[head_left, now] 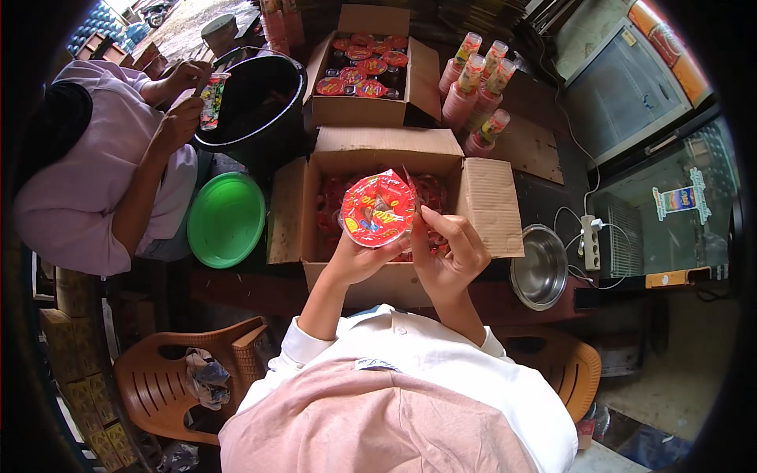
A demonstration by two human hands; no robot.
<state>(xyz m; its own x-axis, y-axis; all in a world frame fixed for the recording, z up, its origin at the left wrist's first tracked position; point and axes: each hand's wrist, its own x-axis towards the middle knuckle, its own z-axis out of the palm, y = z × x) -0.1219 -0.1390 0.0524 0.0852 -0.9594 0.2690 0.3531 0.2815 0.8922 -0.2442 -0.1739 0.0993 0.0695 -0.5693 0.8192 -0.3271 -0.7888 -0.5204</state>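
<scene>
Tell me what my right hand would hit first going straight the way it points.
Likely the red-lidded cup: the right hand seems to touch its edge, though depth is unclear.

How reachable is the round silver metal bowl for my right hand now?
Probably yes: the round silver metal bowl sits to the right of your right hand, open side up. The brown cardboard flap reaches toward it but leaves most uncovered. That hand is at the round red-lidded cup, though.
</scene>
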